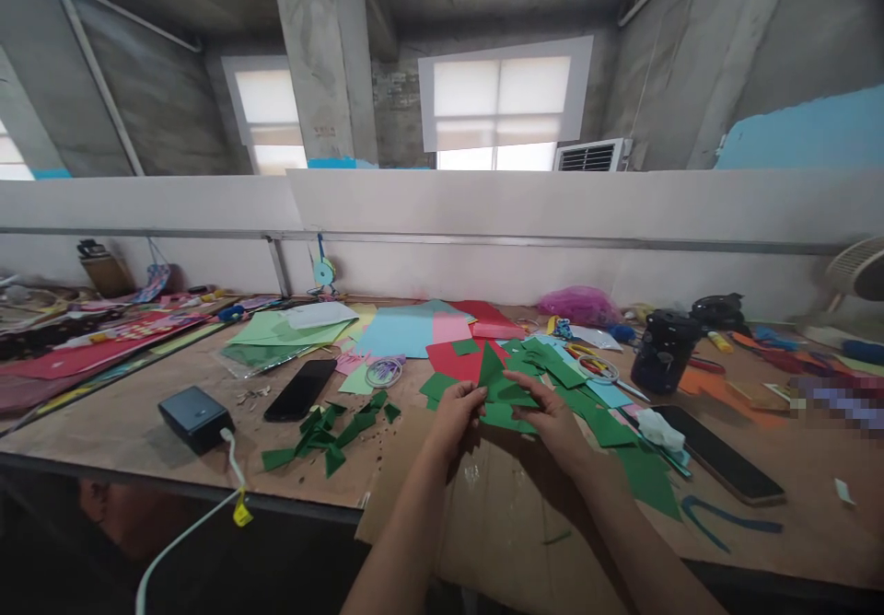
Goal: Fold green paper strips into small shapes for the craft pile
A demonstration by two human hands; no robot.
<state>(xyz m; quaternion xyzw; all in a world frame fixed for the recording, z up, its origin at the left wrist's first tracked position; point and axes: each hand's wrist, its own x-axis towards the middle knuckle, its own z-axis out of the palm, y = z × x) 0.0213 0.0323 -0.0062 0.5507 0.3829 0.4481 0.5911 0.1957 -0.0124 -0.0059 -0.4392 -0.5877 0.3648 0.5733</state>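
Note:
Between my hands is a piece of green paper (498, 387) with a pointed top, held above a sheet of brown cardboard (483, 514). My left hand (461, 410) pinches its left edge between thumb and fingers. On the other side, my right hand (549, 412) grips the paper's right edge, fingers bent over it. Cut green pieces (594, 412) lie spread to the right of my hands. A pile of small folded green pieces (331, 431) rests to the left. Behind the held paper is a red sheet (447, 359).
A black phone (300, 389) and a dark charger box (196, 418) with a white cable stand left. At right are a dark cup (665, 352), another phone (722, 454) and a crumpled tissue (661, 431). Coloured sheets (395, 330) lie along the back, near a pink plastic bag (580, 304).

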